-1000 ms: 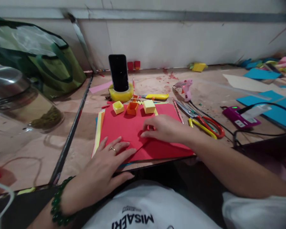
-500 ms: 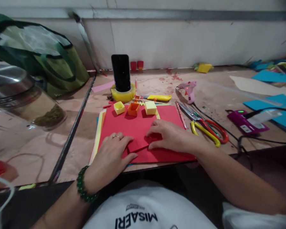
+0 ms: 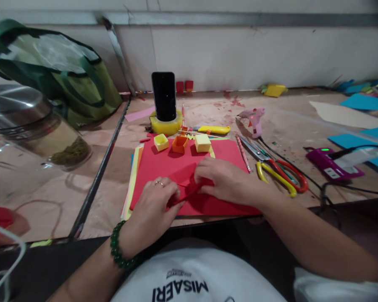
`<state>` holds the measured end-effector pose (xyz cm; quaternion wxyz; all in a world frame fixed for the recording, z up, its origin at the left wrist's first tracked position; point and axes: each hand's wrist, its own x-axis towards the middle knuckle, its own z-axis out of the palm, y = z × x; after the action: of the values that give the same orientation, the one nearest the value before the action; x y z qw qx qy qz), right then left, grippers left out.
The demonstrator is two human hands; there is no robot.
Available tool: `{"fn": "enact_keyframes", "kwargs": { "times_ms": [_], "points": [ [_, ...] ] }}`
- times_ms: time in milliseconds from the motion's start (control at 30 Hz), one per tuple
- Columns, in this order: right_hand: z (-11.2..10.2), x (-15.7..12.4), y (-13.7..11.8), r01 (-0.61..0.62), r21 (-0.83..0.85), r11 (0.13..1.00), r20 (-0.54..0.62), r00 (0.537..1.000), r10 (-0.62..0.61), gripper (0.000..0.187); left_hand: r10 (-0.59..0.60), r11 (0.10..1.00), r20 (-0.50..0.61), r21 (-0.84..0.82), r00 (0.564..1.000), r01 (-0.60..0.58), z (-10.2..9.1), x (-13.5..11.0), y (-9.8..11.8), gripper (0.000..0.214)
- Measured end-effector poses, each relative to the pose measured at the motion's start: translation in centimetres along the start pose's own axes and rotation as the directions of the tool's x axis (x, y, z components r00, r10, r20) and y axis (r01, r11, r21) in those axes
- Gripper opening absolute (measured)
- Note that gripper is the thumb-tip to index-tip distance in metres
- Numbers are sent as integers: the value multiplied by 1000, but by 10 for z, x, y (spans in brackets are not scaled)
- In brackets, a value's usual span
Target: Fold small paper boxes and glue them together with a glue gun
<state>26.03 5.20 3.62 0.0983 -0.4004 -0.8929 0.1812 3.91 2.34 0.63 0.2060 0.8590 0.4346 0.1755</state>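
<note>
Left grip (image 3: 151, 207): thumb and fingers closed on the left end of the red paper piece (image 3: 185, 191). Beyond this grip, yellow box (image 3: 161, 142) and orange box (image 3: 179, 144) stand on the red sheet (image 3: 164, 167). Between both grips, the red paper piece lies over that sheet. Right grip (image 3: 222, 178): curled digits closed on the piece's raised right end. Right of this grip: pencil (image 3: 243, 154), then red-handled scissors (image 3: 297, 181) on the bench (image 3: 305, 126).

Dim lt, soft shadows, sheen on jar lid (image 3: 14, 105), blurry L/R edges
</note>
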Motion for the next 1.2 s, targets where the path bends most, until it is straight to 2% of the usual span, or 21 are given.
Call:
{"fn": "enact_keyframes", "kwargs": {
  "times_ms": [67,133,233,333,400,467,567,667,833,967,1067,1133,1200],
  "points": [
    [5,-1,-4,68,-102,992,-52,996,-74,12,34,997,-63,68,997,-29,2,-1,4,13],
    [11,-4,-8,131,-225,966,-97,983,-156,17,68,987,-78,149,995,-56,2,-2,8,13],
    [19,-12,-12,160,-311,937,-121,971,-206,18,116,983,29,139,993,-119,-2,-5,11,12],
    [29,-23,-12,112,-309,944,-157,973,-167,16,131,991,159,7,979,-133,-10,-8,10,22],
    [35,-30,-10,80,-297,952,-208,967,-146,21,115,993,193,-48,974,-108,-15,-8,6,19],
    [39,-35,-8,55,-278,959,-259,957,-130,25,73,997,172,-38,982,-67,-17,-7,1,18],
    [43,-36,-7,45,-259,965,-322,938,-131,31,-13,997,91,74,996,6,-15,-1,-3,19],
    [43,-34,-8,24,-232,972,-364,925,-110,34,-39,989,44,147,998,32,-13,4,-3,22],
    [41,-36,-8,2,-122,993,-357,933,-45,45,-11,995,81,97,997,3,-15,5,-4,27],
    [40,-41,-7,-11,-100,995,-359,933,-26,53,-92,996,101,30,991,90,-15,3,-8,46],
    [41,-40,-9,-20,-196,980,-411,910,-63,43,-148,988,99,-29,984,152,-11,1,-8,60],
    [42,-39,-11,12,-243,970,-436,892,-120,32,-133,985,96,-99,986,143,-11,-2,-6,56],
    [44,-40,-12,42,-190,981,-447,886,-125,29,-100,977,106,-180,989,118,-15,-5,-5,48]
  ]
}}
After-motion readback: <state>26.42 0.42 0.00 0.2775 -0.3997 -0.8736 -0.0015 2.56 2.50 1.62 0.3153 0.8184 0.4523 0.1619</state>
